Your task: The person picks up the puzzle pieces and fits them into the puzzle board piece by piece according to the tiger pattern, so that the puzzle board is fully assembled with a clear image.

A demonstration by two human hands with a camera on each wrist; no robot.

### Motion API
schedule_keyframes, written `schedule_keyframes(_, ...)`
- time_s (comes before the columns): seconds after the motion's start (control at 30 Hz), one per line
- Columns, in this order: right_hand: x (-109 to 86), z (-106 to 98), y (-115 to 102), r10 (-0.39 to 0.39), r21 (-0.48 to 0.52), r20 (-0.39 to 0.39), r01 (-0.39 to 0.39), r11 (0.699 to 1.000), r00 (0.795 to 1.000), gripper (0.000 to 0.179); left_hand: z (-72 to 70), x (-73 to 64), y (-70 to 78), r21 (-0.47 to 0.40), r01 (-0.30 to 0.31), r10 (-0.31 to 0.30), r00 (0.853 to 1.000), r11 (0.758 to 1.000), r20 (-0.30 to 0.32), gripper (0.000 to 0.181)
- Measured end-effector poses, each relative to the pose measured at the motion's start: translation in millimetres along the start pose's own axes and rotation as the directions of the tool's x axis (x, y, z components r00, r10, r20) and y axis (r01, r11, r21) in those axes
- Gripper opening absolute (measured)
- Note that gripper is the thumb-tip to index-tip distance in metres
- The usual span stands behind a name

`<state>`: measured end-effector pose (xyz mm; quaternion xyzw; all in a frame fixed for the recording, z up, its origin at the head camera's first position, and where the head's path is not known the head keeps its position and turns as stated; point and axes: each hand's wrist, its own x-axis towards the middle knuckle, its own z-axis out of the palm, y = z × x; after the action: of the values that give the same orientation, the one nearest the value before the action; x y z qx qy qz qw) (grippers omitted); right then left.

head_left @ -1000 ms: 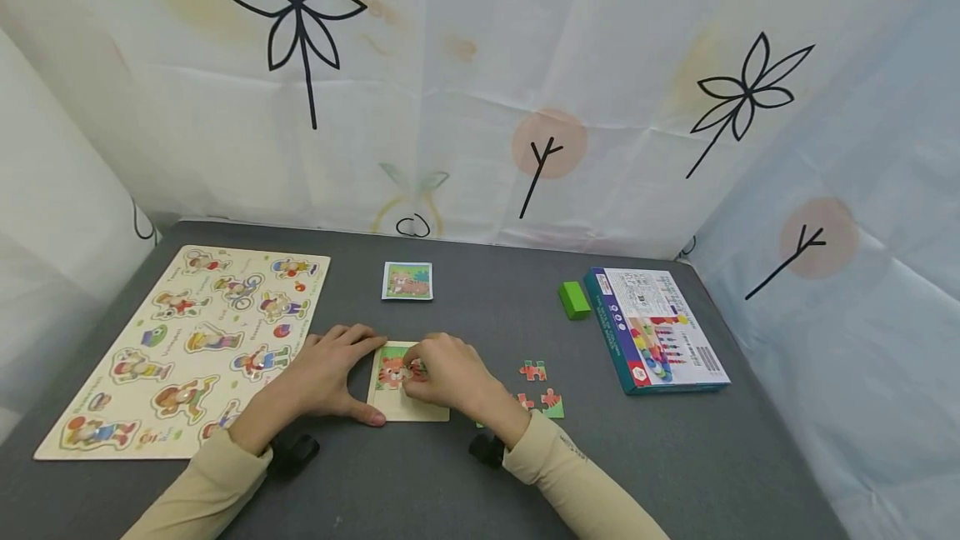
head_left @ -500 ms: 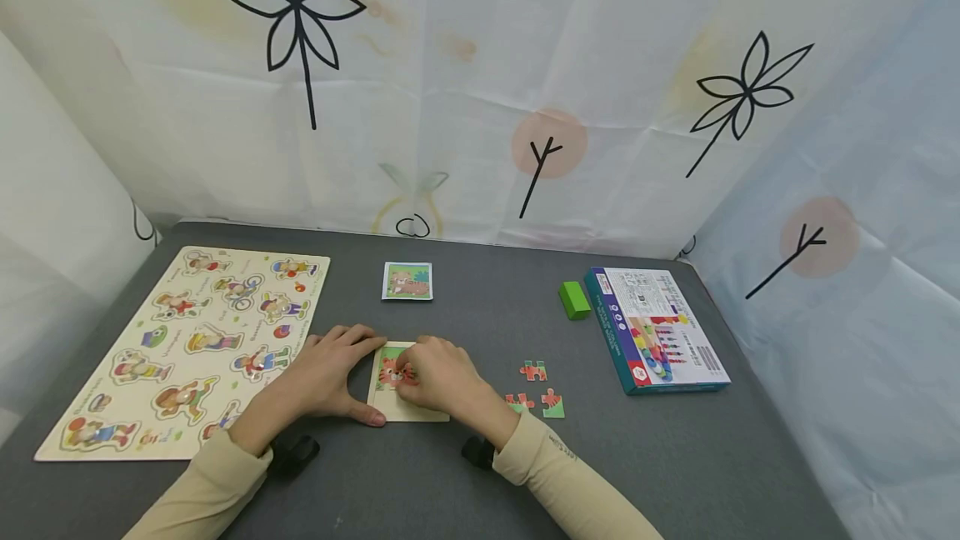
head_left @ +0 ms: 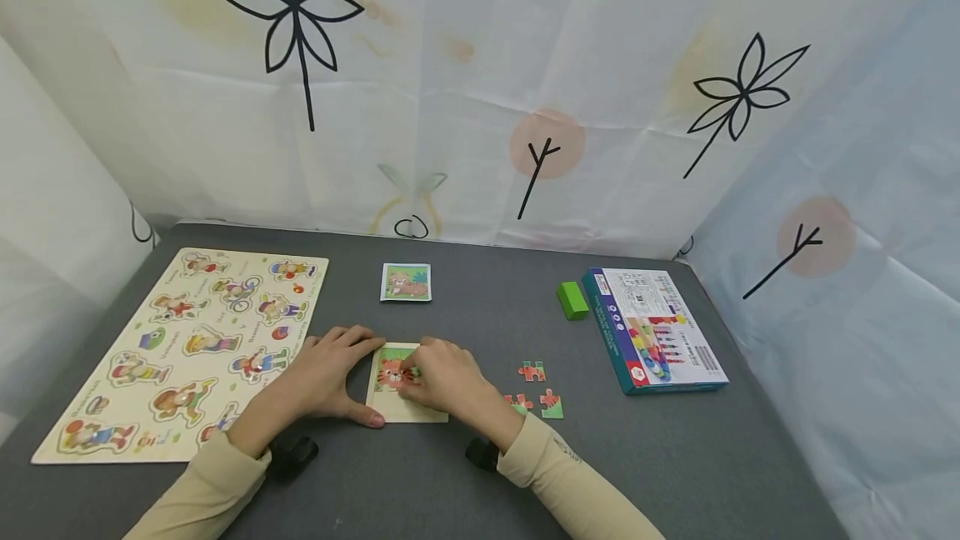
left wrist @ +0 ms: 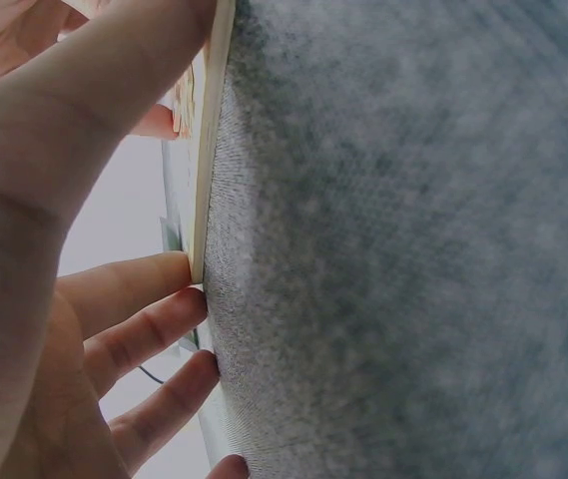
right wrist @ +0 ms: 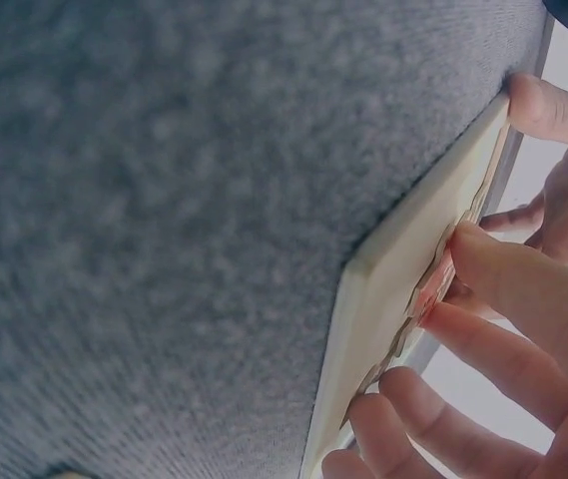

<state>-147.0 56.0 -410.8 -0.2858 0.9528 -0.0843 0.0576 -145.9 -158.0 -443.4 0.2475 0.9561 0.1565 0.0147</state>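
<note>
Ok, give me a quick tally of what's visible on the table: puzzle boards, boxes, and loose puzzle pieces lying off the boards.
Puzzle boards: 2 (large board, small board)
Box: 1
Loose puzzle pieces: 3 visible
Total: 6 visible; the right arm could be hiding more pieces.

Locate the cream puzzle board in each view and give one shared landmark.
Head: puzzle board below center, slightly left.
Left wrist: puzzle board edge-on, a thin strip at upper left.
Right wrist: puzzle board slanting from upper right to the bottom edge.
Shared landmark: left grip, touching the puzzle board.
</note>
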Motion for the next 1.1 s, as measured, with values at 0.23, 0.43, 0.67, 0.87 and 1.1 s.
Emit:
schedule_keyframes(0.23, -2.3, 0.3, 0.5, 0.010, -0.002, -0.006, -0.010, 1.000, 1.000, 0.027, 0.3, -0.8, 0.0, -0.008, 0.011, -0.011, 1.000, 1.000, 0.020, 0.112)
schedule_keyframes(0.43, -2.8, 1.7, 1.2, 0.010, -0.006, -0.010, -0.011, 1.000, 1.000, 0.028, 0.4, -0.4, -0.1, -0.007, 0.013, -0.013, 1.000, 1.000, 0.022, 0.113)
schedule_keyframes(0.67, -2.7, 2.0, 0.1, 0.017, -0.007, 0.010, -0.017, 1.000, 1.000, 0.024, 0.0, -0.3, -0.1, -0.004, 0.007, -0.007, 1.000, 1.000, 0.015, 0.112)
schedule_keyframes(0.87, -2.8, 1.6, 0.2, 0.021, -0.015, 0.022, -0.021, 1.000, 1.000, 0.023, -0.5, -0.1, 0.2, -0.006, 0.008, -0.008, 1.000, 1.000, 0.012, 0.111)
schedule_keyframes(1.1, -3.7, 1.6, 1.7, 0.013, -0.039, 0.003, -0.013, 0.999, 1.000, 0.027, -1.2, -0.3, 1.1, 0.000, 0.011, -0.011, 1.000, 1.000, 0.012, 0.111)
